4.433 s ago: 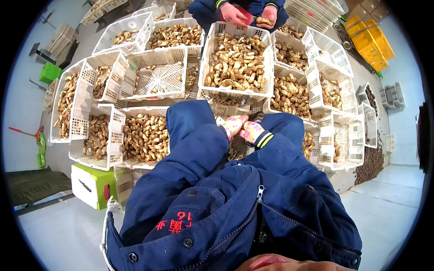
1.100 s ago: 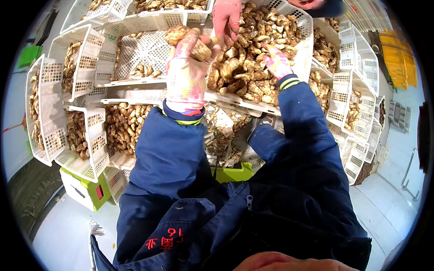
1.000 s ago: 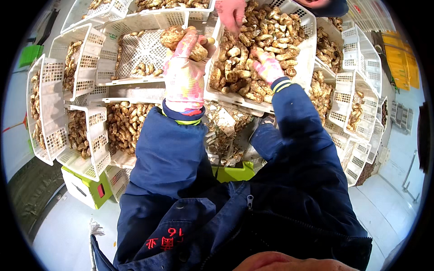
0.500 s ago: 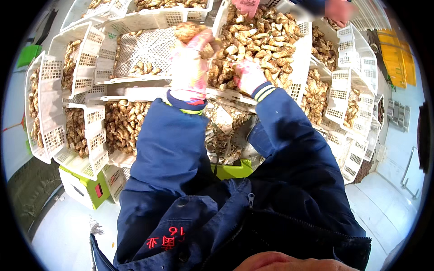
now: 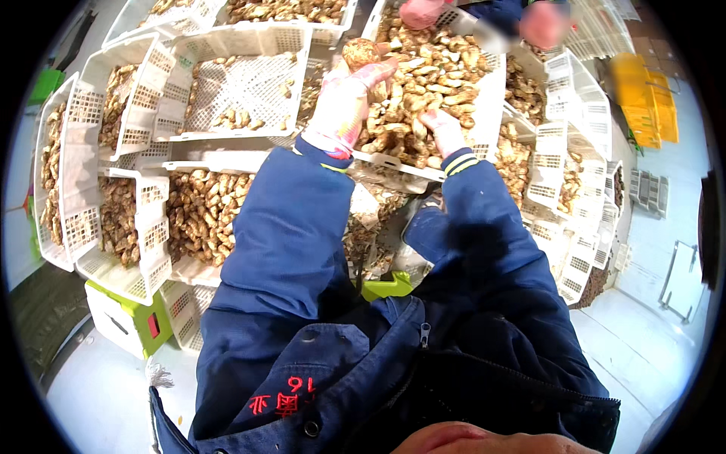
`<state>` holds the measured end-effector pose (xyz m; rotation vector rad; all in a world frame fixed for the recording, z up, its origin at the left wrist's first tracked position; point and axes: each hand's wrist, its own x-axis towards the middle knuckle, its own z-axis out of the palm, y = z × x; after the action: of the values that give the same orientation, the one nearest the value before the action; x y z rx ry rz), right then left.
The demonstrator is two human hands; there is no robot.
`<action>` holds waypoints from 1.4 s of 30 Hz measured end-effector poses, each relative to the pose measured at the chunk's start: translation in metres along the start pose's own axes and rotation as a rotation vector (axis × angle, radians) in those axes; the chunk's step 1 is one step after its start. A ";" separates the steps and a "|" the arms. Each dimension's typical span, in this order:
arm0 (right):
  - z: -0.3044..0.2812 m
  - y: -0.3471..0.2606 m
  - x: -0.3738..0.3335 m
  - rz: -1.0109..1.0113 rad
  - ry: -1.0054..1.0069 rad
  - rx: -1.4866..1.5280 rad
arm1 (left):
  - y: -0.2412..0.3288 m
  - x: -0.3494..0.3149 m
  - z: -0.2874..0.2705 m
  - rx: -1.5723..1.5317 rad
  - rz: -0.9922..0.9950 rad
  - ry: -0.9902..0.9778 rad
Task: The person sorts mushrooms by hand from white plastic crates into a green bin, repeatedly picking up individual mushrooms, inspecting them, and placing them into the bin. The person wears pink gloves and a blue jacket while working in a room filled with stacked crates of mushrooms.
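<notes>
My left hand (image 5: pixel 344 106), in a pale glove with pink stains, is closed around brown mushrooms (image 5: pixel 361 53) at the left edge of a heaped white crate. Inside that crate (image 5: pixel 490 113) lies a deep pile of brown and cream mushrooms (image 5: pixel 439 68). My right hand (image 5: pixel 445 132) reaches into the near right part of the pile, fingertips curled against a mushroom (image 5: pixel 418 127); the pile partly hides its grip. To the left, a shallow white crate (image 5: pixel 227 136) holds a few scattered mushrooms (image 5: pixel 236 119) on its mesh bottom.
More mushroom-filled white crates (image 5: pixel 155 200) surround me on both sides. Across the heaped crate is another person's pink-gloved hand (image 5: pixel 421 13). Yellow crates (image 5: pixel 649 98) stand far right. A green and white stool (image 5: pixel 132 318) is at lower left; trimmings (image 5: pixel 367 242) lie below the crate.
My left hand has moved right, from the shallow crate's edge to the heaped crate's left side. My right hand has shifted slightly right within the pile. The whole view has shifted a little.
</notes>
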<state>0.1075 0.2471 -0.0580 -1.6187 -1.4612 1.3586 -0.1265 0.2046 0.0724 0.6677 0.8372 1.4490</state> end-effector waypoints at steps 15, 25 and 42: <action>-0.035 -0.188 -0.186 -0.772 0.220 -0.393 | 0.015 -0.129 0.016 -0.832 -0.194 -0.540; 0.003 0.017 -0.218 -0.190 -0.490 -0.936 | 0.057 -0.424 -0.248 -0.411 -0.022 0.625; 0.001 0.037 -0.199 -0.172 -0.536 -0.870 | -0.104 -0.610 -0.362 -0.430 -0.442 1.491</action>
<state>0.1425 0.0494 -0.0307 -1.5754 -2.7181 1.1628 -0.3270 -0.4417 -0.1652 -1.0567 1.5482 1.4825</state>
